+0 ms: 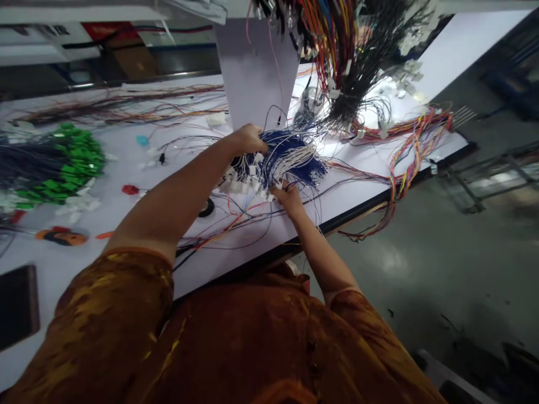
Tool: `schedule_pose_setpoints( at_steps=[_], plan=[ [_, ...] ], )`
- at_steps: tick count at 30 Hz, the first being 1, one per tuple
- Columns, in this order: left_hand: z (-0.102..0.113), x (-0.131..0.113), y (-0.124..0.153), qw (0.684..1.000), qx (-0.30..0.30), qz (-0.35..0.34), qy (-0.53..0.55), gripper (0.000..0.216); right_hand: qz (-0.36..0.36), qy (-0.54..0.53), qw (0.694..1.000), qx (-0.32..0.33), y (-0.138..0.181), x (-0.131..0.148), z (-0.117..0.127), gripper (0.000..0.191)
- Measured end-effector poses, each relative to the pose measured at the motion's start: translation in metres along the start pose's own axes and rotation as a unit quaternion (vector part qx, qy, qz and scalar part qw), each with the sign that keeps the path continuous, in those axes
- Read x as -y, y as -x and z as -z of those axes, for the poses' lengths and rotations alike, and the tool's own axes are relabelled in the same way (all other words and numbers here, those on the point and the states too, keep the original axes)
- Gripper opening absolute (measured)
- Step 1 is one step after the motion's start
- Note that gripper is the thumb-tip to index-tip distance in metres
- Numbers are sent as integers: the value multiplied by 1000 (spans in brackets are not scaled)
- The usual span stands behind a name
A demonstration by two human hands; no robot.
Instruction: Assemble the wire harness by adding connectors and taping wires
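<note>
A thick bundle of blue and white wires (295,154) lies on the white table, with white connectors (248,182) crowded at its left end. My left hand (251,139) is closed on the upper left side of this bundle, its fingertips partly hidden among the wires. At the bundle's lower edge, my right hand (289,199) is closed, thumb and fingers pinching wires near the white connectors. Exactly how many wires it grips is too small to tell. Loose red, orange and black wires (236,221) run across the tabletop just below both hands.
Green connectors (69,163) on dark wires, an orange-handled tool (62,237) and a dark flat device (17,306) lie at left. Black tape (206,207) sits beside my left forearm. Colourful wires (328,39) hang from above; another bundle (406,157) droops over the table's right edge.
</note>
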State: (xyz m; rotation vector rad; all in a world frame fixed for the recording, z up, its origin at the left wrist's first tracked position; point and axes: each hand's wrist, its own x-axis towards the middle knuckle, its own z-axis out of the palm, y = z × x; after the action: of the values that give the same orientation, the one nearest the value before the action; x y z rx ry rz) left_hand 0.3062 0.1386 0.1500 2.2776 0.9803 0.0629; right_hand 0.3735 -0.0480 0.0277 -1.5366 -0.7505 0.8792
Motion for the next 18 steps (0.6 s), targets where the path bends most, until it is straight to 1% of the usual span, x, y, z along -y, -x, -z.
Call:
schedule_pose_setpoints(
  at_steps=[2,4,6,8,11,14,16,18],
  plan=[
    [-1,1,2,998,43,21,37,32,7,-25,1000,12,-3,3,0,36],
    [-2,3,4,995,76,31,60,32,23,-61,997,29,-3,8,-1,32],
    [-3,4,7,993,96,16,70,41,42,-87,994,42,-5,14,-4,31],
    [-5,3,11,990,116,-22,74,52,65,-92,993,39,-8,20,-7,35],
    [-11,1,16,985,137,-67,79,65,97,-41,994,19,-10,30,-3,40],
    [-19,-1,19,978,152,-79,117,69,104,49,993,14,-3,36,12,38],
    [-23,-1,19,973,159,-82,143,69,96,100,990,15,6,37,27,33],
    [-25,-1,18,974,155,-83,145,69,66,135,989,18,17,36,43,28]
  ],
)
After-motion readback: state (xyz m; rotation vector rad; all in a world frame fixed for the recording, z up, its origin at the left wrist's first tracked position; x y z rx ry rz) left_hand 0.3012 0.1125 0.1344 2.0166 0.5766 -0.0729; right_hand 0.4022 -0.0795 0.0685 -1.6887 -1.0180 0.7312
